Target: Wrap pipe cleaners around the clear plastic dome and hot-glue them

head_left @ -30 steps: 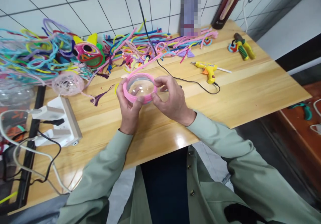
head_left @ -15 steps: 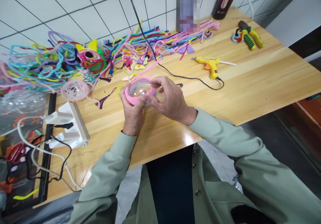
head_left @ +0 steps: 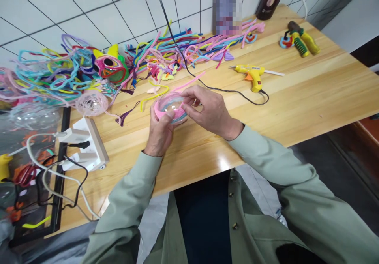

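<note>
A clear plastic bowl-like half shell [head_left: 173, 107] with a rounded bottom is in my hands, above the table's middle. Fuzzy pink pipe cleaner [head_left: 160, 108] wraps its rim, and a loose pink length [head_left: 189, 81] extends up and right behind my fingers. My left hand [head_left: 160, 132] grips the shell from the left, its thumb on the near rim. On the right side of the rim, my right hand [head_left: 207, 108] is pinched with thumb and forefinger at the pink pipe cleaner. Bluish trim shows low on the shell.
A yellow glue gun [head_left: 253, 74] lies to the right, its black cord [head_left: 231, 91] crossing behind my hands. Pliers [head_left: 303, 39] lie far right. Heaped pipe cleaners [head_left: 68, 70] and a colourful mask-like craft [head_left: 111, 64] line the wall. A white power strip [head_left: 94, 143] stands left.
My right hand has shifted from holding the rim to a closer pinch on its right side. The shell has tilted slightly; my left hand keeps its hold. The view has moved a little.
</note>
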`<act>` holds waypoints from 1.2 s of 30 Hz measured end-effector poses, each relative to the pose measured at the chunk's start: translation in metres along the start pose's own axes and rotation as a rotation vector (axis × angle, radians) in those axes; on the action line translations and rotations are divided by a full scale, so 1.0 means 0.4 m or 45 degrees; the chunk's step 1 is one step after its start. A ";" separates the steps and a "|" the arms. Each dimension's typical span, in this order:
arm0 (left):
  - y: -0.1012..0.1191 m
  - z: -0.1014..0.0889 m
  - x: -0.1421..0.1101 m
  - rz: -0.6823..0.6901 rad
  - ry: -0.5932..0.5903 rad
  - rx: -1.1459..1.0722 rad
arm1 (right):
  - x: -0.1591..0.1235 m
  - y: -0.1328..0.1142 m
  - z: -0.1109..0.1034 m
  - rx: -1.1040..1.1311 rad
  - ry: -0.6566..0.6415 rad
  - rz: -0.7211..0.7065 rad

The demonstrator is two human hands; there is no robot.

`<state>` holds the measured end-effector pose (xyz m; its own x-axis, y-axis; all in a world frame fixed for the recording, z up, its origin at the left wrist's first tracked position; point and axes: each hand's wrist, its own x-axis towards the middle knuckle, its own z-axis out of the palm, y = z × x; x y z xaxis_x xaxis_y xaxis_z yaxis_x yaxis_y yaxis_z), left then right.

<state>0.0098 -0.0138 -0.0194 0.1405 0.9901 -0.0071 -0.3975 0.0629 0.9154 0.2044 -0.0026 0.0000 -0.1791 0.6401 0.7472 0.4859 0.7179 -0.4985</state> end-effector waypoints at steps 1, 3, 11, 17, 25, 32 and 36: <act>0.000 0.000 0.000 -0.014 -0.008 -0.001 | 0.000 -0.001 -0.001 -0.016 -0.015 0.001; 0.001 -0.001 -0.001 -0.033 -0.029 0.000 | 0.000 -0.002 -0.003 -0.045 -0.037 -0.002; -0.004 -0.002 -0.001 -0.030 -0.007 0.039 | -0.002 -0.001 -0.001 -0.094 -0.018 -0.032; -0.010 -0.007 0.006 0.006 -0.032 0.070 | -0.006 -0.006 0.001 -0.056 -0.046 0.032; -0.031 -0.010 0.000 0.167 0.128 0.148 | -0.014 -0.019 0.016 -0.090 0.036 -0.016; -0.054 -0.032 0.005 0.338 0.140 0.338 | -0.021 -0.023 0.023 -0.078 0.038 0.029; -0.059 -0.036 0.008 0.356 0.138 0.371 | -0.021 -0.026 0.025 -0.085 0.047 0.034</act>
<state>0.0065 -0.0103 -0.0468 -0.0387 0.9725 0.2298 -0.1317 -0.2329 0.9635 0.1921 -0.0125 -0.0055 -0.1342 0.6477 0.7500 0.5461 0.6799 -0.4894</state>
